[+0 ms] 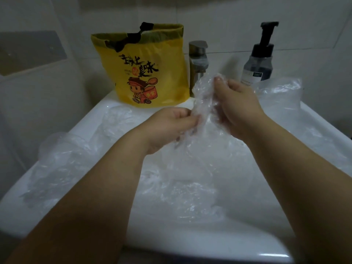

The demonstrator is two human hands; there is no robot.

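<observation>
Clear bag sits at frame centre, its crumpled top bunched between both hands and the rest hanging down into sink toward 6 o'clock. Sink is white and fills the lower frame, near rim at 6 o'clock. My arms come in from 7 and 5 o'clock.

Yellow bag stands upright on the sink's back ledge at 11 o'clock from the clear bag; it has a cartoon figure, black lettering and black trim at the top. Left plastic, loose clear film, lies over the sink's rim at 9 o'clock. Right plastic, the same stuff, is heaped at 2 o'clock, just in front of the bottle.

Right hand is at 1 o'clock of centre, fingers curled round the clear bag's upper part, thumb and fingertip pinching film at the top. Left hand is at 9 o'clock of the bunch, fingers curled, pinching the bag's edge. I can't tell whether the hands touch.

Bottle, a dark pump type, stands upright at 1 o'clock. Tap, metal, is at 12 o'clock between yellow bag and bottle, just behind the clear bag's top.
</observation>
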